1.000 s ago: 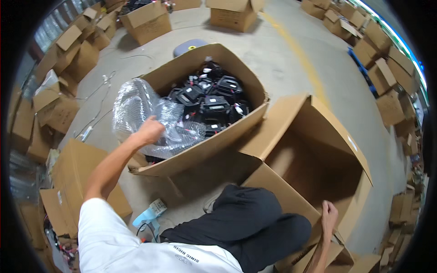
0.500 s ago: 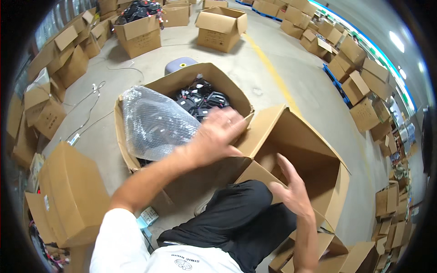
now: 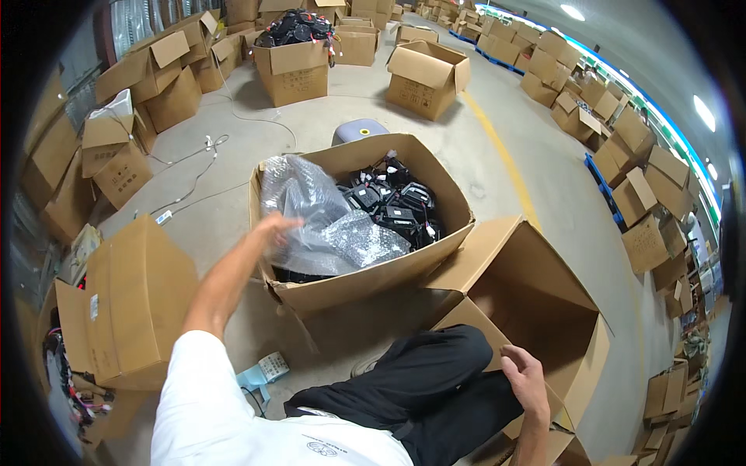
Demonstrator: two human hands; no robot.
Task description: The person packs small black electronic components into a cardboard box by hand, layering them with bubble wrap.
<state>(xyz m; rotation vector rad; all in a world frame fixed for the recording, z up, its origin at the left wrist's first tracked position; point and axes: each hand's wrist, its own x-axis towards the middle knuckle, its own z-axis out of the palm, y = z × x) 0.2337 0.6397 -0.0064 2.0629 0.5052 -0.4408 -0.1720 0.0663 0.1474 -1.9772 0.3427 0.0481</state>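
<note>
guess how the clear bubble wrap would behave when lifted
The bubble wrap would probably sag and flop, since it lies in loose folds inside the box. It is likely light for its bulk, being see-through film. Its shiny surface may feel slippery.

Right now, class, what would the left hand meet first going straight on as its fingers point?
Most likely the bubble wrap in the central open box; the left hand may already touch it, depth being unclear.
</note>
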